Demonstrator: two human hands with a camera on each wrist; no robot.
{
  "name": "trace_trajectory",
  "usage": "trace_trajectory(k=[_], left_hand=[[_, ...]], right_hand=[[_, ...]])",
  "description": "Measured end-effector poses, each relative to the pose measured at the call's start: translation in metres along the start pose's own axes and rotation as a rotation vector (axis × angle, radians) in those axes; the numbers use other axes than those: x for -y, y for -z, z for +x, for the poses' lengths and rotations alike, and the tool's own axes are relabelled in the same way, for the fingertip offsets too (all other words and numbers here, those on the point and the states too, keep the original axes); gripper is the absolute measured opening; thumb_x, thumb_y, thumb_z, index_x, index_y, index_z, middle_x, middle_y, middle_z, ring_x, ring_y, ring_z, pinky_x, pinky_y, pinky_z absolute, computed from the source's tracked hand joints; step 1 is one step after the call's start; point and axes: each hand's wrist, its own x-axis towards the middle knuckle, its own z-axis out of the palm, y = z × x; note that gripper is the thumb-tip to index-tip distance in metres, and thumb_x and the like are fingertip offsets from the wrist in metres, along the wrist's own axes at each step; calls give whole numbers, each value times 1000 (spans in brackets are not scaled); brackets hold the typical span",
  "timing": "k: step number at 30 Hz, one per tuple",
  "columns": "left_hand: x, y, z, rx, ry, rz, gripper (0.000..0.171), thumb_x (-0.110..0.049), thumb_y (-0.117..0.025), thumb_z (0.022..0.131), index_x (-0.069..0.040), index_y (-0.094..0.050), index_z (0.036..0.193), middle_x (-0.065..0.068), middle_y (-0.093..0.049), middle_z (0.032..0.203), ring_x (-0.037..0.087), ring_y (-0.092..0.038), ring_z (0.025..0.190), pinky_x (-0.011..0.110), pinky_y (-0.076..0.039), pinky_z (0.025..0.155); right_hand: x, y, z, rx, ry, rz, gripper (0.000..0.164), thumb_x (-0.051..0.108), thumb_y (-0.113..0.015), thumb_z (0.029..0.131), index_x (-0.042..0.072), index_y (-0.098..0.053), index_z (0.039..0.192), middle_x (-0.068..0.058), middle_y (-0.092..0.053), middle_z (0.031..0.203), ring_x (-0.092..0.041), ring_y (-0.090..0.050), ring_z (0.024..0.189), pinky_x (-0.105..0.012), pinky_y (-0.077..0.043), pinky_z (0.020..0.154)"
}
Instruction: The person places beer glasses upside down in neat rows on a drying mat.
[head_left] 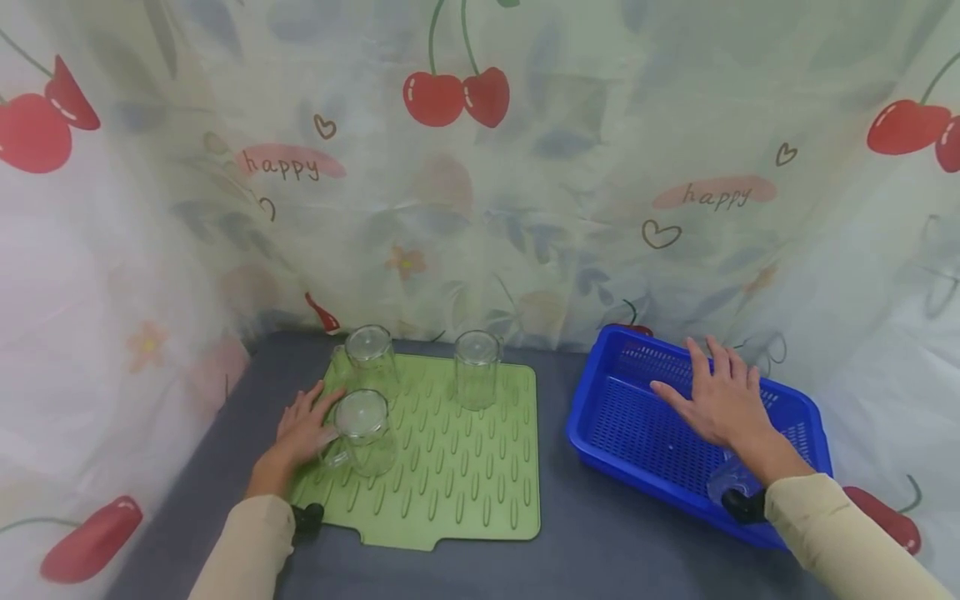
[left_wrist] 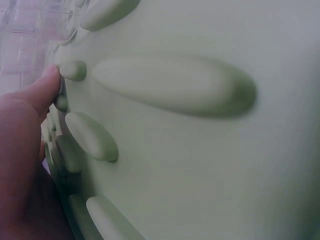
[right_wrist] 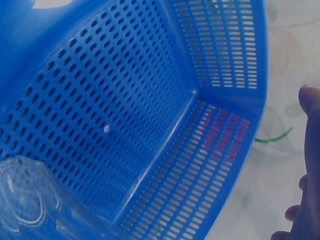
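My left hand (head_left: 298, 432) is at the left edge of a green ribbed drying mat (head_left: 450, 500), its fingers extended right beside the handle of a clear glass mug (head_left: 371, 446). In the left wrist view the thumb (left_wrist: 37, 95) lies along the mat's edge, near blurred clear glass. A second glass mug (head_left: 371, 354) stands behind the first, and a third (head_left: 476, 375) stands toward the mat's back right. Over the blue plastic basket (head_left: 585, 425) my right hand (head_left: 723, 404) hovers with fingers spread, holding nothing. Partly hidden by the right forearm, another clear glass (right_wrist: 30, 195) lies inside the basket.
The mat and basket sit side by side on a dark grey table (head_left: 555, 517), with a strip of tabletop between them. A printed curtain (head_left: 525, 208) with cherries hangs close behind the table and along both sides.
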Motion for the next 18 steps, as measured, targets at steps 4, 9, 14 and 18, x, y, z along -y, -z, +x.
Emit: trace_trajectory(k=[4, 9, 14, 18], left_hand=[[-1, 0, -2, -4, 1, -5, 70, -51, -53, 101, -18, -33, 160, 22, -3, 171, 57, 5, 154, 74, 3, 120], [-2, -3, -6, -20, -12, -4, 63, -36, -50, 101, -17, -34, 159, 24, -5, 170, 58, 3, 153, 75, 1, 120], [-3, -3, -7, -34, -21, -8, 67, -21, -46, 93, -17, -34, 159, 23, -6, 171, 57, 3, 154, 74, 1, 120], [-6, -2, -6, -41, -39, -21, 67, -20, -46, 92, -19, -35, 159, 23, -7, 170, 57, 2, 153, 74, 1, 120]], right_hand=[[-7, 0, -2, 20, -11, -1, 100, 74, -42, 97, 5, -13, 163, -37, -14, 162, -63, -16, 143, -84, -11, 109], [-18, 1, -3, 62, -38, -9, 102, 75, -39, 98, 2, -11, 163, -40, -13, 160, -65, -15, 141, -84, -12, 108], [-30, 1, -8, 61, -69, -2, 101, 75, -37, 98, 0, -13, 162, -41, -14, 159, -65, -16, 139, -84, -12, 108], [-41, -2, -15, 57, -93, -6, 101, 75, -37, 98, -1, -17, 161, -41, -16, 158, -66, -16, 139, -85, -12, 107]])
